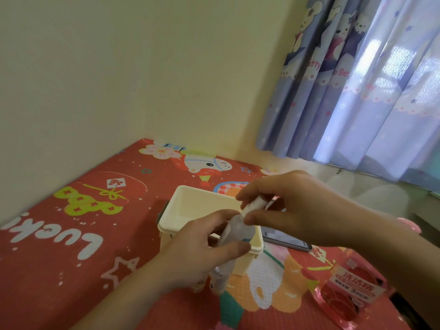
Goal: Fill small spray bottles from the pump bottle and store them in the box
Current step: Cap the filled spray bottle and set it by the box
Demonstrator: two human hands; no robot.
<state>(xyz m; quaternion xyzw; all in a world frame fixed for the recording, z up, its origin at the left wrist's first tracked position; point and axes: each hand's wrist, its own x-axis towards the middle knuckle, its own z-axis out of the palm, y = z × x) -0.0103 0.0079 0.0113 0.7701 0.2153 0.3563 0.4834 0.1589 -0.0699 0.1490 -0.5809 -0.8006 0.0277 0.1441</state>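
A small clear plastic spray bottle is gripped by the left hand; its white cap is pinched by the right hand above the cream plastic box.

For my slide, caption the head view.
Both hands grip a small spray bottle above the cream box.

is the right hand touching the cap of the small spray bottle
Touching. The head view shows the right hand pinching the white cap of the small spray bottle.
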